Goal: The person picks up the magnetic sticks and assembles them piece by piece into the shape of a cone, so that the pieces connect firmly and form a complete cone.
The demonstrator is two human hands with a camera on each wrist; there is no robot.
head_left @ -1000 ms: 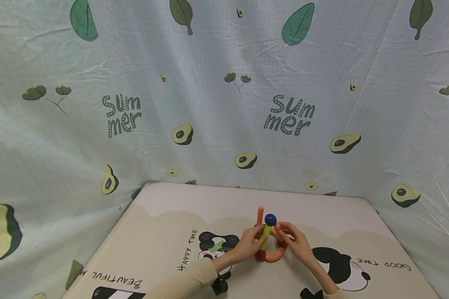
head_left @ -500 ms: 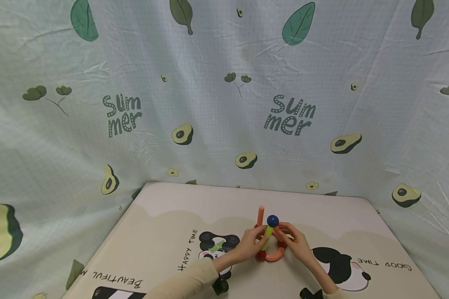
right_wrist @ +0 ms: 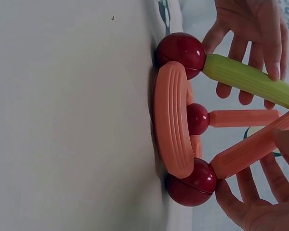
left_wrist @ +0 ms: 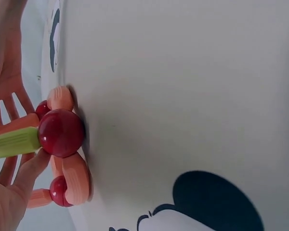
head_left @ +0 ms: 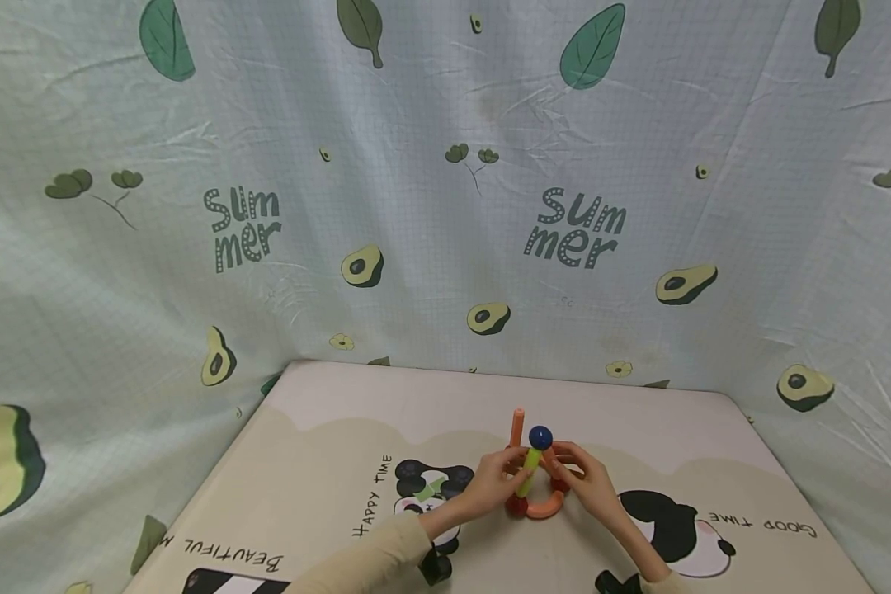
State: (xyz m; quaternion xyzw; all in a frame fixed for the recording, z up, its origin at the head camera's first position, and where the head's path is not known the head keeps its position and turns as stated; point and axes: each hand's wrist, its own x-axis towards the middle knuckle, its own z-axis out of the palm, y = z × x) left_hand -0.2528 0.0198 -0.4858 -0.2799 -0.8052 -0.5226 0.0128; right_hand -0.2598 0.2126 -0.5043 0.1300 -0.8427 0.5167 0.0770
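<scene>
My left hand [head_left: 496, 485] pinches a lime-green magnetic rod [head_left: 530, 471] that leans up from a red ball [left_wrist: 61, 133] on the table. My right hand [head_left: 588, 481] holds an orange rod [right_wrist: 255, 144] rising from another red ball [right_wrist: 191, 183]. Both rods slant together toward a blue ball [head_left: 540, 437] at the top. Whether the orange rod touches it is hidden by fingers. Curved orange pieces [right_wrist: 173, 120] join the red balls into a ring at the base. A third orange rod [head_left: 517, 427] stands upright from a red ball [right_wrist: 198, 119] at the back.
The table [head_left: 327, 396] carries a printed cover with cartoon animals and lettering. A dark object with a white stripe [head_left: 230, 582] shows at the front left edge. Behind the table hangs a curtain [head_left: 431, 214] with avocado prints.
The blue ball and the top of the green rod have tipped slightly right, toward the right hand's orange rod. Both hands keep nearly the same place and hold.
</scene>
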